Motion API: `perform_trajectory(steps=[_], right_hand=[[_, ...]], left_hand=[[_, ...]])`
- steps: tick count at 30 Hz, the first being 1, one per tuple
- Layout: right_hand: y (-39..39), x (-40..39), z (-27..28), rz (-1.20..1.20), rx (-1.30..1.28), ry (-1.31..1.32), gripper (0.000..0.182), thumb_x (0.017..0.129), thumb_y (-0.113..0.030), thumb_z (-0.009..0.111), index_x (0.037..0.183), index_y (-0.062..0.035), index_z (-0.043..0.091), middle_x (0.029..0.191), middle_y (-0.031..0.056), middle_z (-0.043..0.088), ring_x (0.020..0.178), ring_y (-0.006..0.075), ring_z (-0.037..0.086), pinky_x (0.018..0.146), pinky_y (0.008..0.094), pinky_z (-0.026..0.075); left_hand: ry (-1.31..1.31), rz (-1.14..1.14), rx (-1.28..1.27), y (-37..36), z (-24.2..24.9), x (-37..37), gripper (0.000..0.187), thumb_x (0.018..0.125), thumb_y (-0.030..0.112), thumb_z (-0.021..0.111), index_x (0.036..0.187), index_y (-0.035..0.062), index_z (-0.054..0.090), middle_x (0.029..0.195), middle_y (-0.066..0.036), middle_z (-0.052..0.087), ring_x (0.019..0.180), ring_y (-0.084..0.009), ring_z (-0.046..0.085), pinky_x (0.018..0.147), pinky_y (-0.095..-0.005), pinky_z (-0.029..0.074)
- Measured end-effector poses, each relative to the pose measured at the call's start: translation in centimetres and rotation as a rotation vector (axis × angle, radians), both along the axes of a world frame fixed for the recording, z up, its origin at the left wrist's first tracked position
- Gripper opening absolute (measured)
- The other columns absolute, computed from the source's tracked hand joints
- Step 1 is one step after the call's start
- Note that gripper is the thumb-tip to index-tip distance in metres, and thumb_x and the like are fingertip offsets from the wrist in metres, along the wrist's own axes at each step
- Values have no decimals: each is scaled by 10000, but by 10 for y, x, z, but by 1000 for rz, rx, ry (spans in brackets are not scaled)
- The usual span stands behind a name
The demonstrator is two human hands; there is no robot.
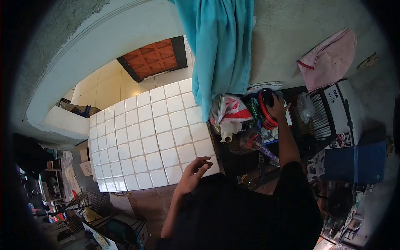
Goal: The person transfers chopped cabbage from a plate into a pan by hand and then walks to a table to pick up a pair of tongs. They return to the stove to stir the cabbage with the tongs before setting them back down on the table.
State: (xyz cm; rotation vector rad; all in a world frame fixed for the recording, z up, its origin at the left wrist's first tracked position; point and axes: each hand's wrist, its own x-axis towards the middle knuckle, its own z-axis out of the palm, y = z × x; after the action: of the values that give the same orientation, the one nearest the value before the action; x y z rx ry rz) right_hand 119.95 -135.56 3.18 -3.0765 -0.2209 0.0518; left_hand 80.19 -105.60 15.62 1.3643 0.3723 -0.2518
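My left hand (195,174) hovers at the near right corner of the white tiled counter (141,141), its fingers loosely bent and apart, with nothing in them. My right hand (278,107) reaches onto the dark shelf right of the counter. It is at a round red and black object (267,109), the fingers over its right side; whether they grip it cannot be made out. Left of that object lie a red and white plastic bag (234,109) and a roll of clear plastic (226,135). A clear cup (254,141) is below them.
A turquoise curtain (223,50) hangs over the counter's right back corner. A pink cloth (329,60) hangs on the wall. On the right are a black mesh rack (321,116), a white box (346,104) and a blue container (354,163). A clear plastic bag (305,108) lies beside the rack.
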Motion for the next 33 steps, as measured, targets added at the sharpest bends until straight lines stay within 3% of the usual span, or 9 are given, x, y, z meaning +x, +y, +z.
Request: perform_trajectory(steps=[4, 7, 12, 19, 20, 25, 29, 31, 33], right_hand=[[-1, 2, 1, 7, -34, 5, 834, 725, -511, 684, 1445, -283, 331, 1407, 150, 425, 1359, 351, 321, 1054, 730, 45], [-1, 3, -1, -9, -101, 46, 795, 739, -466, 685, 1431, -301, 332, 1480, 130, 307, 1342, 339, 350, 1032, 750, 103], [-1, 1, -4, -26, -57, -94, 924, 702, -476, 710, 1467, -247, 245, 1365, 158, 470, 1272, 352, 443, 1019, 754, 109], [10, -6, 23, -88, -27, 12, 963, 649, -492, 747, 1446, -239, 270, 1231, 140, 602, 1175, 359, 542, 1037, 713, 105], [-8, 7, -11, 35, 84, -167, 940, 657, -489, 743, 1440, -243, 286, 1198, 122, 625, 1160, 358, 555, 1043, 703, 111], [6, -3, 10, -42, -91, -85, 788, 750, -503, 667, 1408, -199, 357, 1188, 133, 629, 1146, 361, 568, 1014, 730, 114], [-4, 6, 21, 100, 19, -49, 631, 810, -494, 613, 1277, -81, 522, 1186, 194, 613, 1126, 379, 573, 1002, 524, 379], [-22, 30, 8, 115, 284, -150, 538, 845, -449, 595, 1169, -19, 595, 1159, 216, 618, 1108, 389, 580, 939, 430, 454], [-16, 22, 24, 183, 370, -347, 405, 895, -314, 576, 1115, 25, 613, 1104, 219, 641, 1048, 362, 616, 892, 432, 474]], left_hand=[[0, 14, -5, -1, 1, -2, 374, 978, 248, 530, 1272, 17, 507, 1128, -126, 635, 1094, -194, 556, 951, -327, 423], [8, 20, -10, -2, 2, -2, 374, 977, 248, 532, 1272, 18, 508, 1130, -130, 634, 1100, -194, 556, 959, -328, 420], [-5, 20, -26, -3, -3, -3, 381, 976, 260, 534, 1272, 21, 509, 1154, -133, 626, 1101, -202, 560, 965, -336, 416], [-39, 15, 28, -2, -11, -5, 400, 973, 289, 537, 1272, 24, 513, 1159, -124, 622, 1117, -217, 562, 964, -353, 424], [-61, 24, 45, -2, -10, -6, 405, 974, 297, 535, 1271, 23, 513, 1157, -130, 623, 1115, -220, 565, 957, -352, 431], [-129, 93, 69, -1, -17, -16, 409, 968, 330, 536, 1248, 33, 516, 1110, -164, 632, 1018, -243, 607, 901, -364, 472], [-131, 183, 83, 5, -23, -34, 418, 968, 343, 532, 1241, 28, 518, 1102, -171, 634, 1022, -249, 606, 904, -363, 469], [-133, 191, 126, 9, -25, -46, 432, 976, 343, 522, 1272, 29, 501, 1148, -150, 613, 1088, -229, 579, 922, -353, 452], [-133, 317, 121, 13, -27, -62, 403, 966, 338, 534, 1215, 21, 538, 1073, -150, 636, 1007, -223, 602, 885, -349, 468]])
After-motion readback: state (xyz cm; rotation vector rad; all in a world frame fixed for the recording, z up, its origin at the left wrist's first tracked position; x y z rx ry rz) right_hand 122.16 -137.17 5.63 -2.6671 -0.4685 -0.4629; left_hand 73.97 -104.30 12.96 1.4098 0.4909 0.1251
